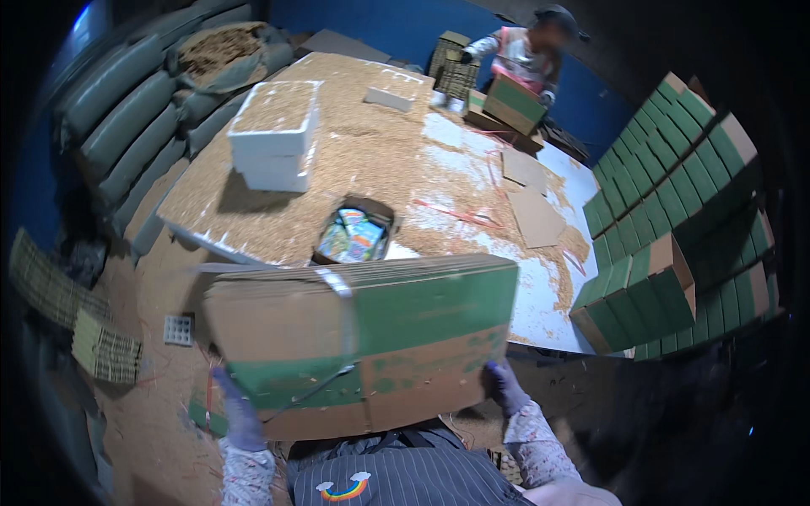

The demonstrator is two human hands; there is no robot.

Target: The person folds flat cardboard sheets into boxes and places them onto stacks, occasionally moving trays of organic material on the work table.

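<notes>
Between my two hands is a thick bundle of flattened cardboard boxes, green and brown, with a pale strap around it and a dark cord hanging across its face. My left hand, in a purple-grey glove, is closed on the bundle's lower left edge. At the lower right edge my gloved right hand grips it too. Both hands' fingertips are partly hidden behind the cardboard. The bundle is upright, close in front of my striped apron, with its top edge overlapping the table's near edge.
Grain-like husks cover the large table. On it are a white foam box, an open carton with colourful packets and flat cardboard pieces. Green cartons are stacked right, filled sacks left. A co-worker handles a carton far right.
</notes>
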